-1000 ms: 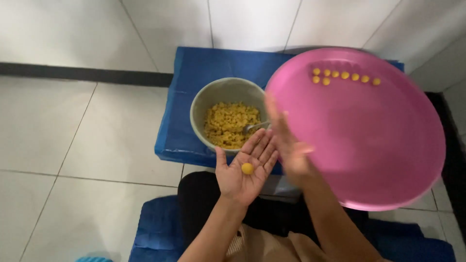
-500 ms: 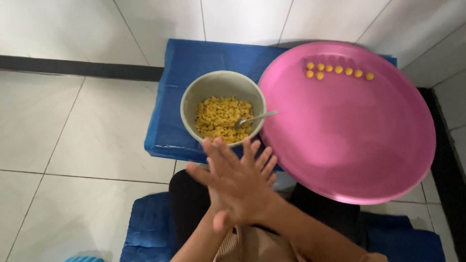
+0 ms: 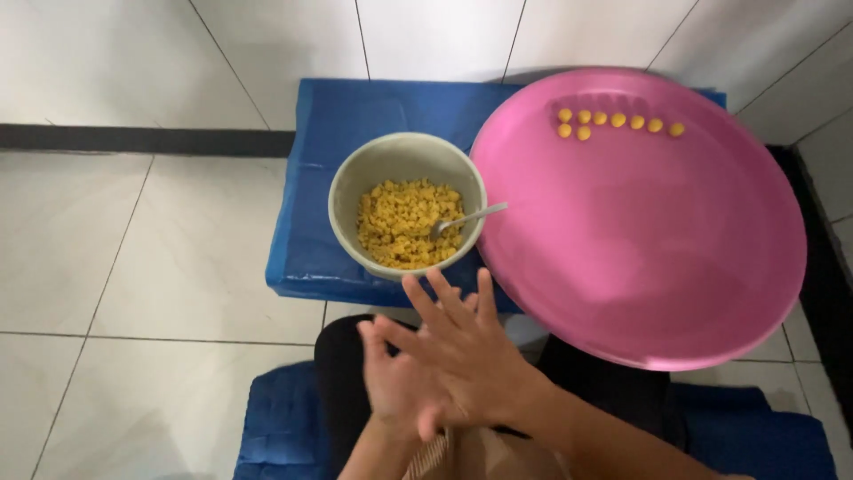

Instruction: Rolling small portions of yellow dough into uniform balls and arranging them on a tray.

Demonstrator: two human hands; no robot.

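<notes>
My right hand (image 3: 466,351) lies flat, fingers spread, on top of my left hand (image 3: 384,382), palm against palm, just in front of the bowl. Whatever sits between the palms is hidden. The pale green bowl (image 3: 346,191) holds a crumbly yellow mixture (image 3: 400,222) with a metal spoon (image 3: 466,220) leaning on its right rim. Right of the bowl, a large round pink tray (image 3: 640,258) carries several small yellow balls (image 3: 617,120) in a row near its far edge.
Bowl and tray rest on a low blue-covered stand (image 3: 391,107) against a white tiled wall. A dark strip (image 3: 133,140) runs along the wall base at left. My dark-clothed legs and a blue mat (image 3: 275,427) lie below on the pale floor tiles.
One second ago my left palm lay open with a small yellow ball on it. My right hand then came over and covered it, and both hands have since stayed pressed together, shifting slightly.
</notes>
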